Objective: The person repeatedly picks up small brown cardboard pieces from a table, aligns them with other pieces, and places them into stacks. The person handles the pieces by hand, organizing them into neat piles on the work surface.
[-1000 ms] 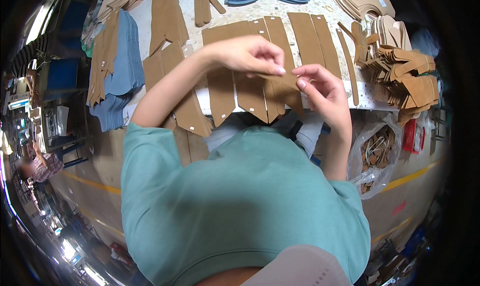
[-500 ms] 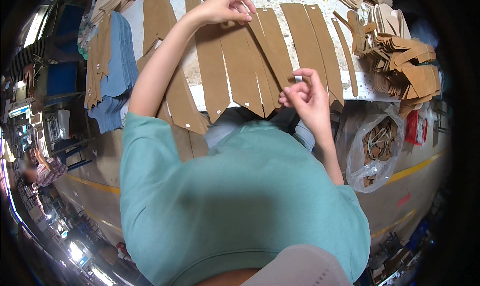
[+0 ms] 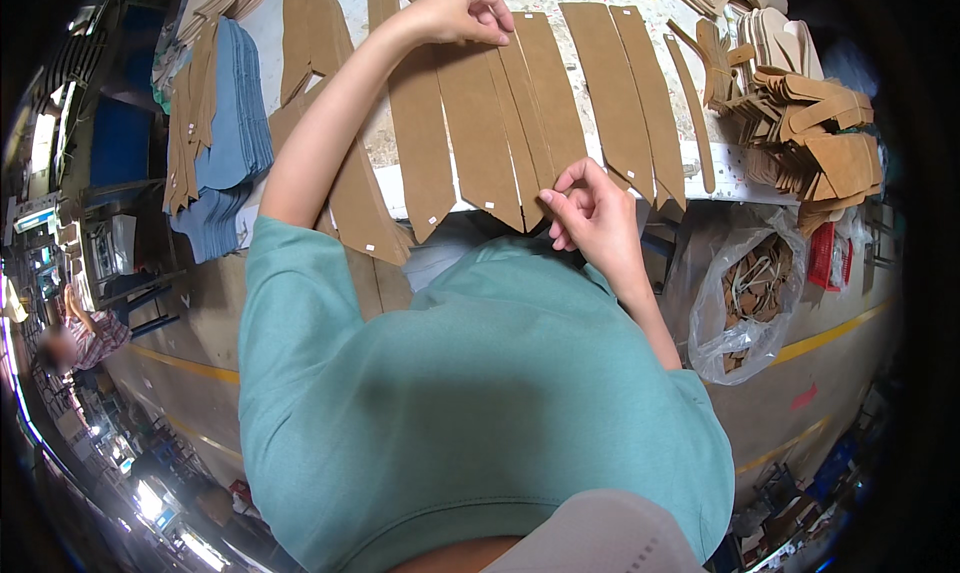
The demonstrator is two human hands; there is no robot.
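At the upper left of the frame a stack of blue-grey fabric pieces (image 3: pixel 235 123) lies on the pale speckled table (image 3: pixel 372 143). At top centre the left hand (image 3: pixel 458 15) pinches the far end of the long tan leather strips (image 3: pixel 480 133), its grip closed on one. Right of centre, the right hand (image 3: pixel 590 213) pinches their pointed near ends, and a clear plastic bag of brown scraps (image 3: pixel 745 293) hangs at the right.

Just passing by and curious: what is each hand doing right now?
Left hand: fingertips pinched on the far end of a long brown strip.
Right hand: fingers curled at the strips' near ends; hold cannot be told.
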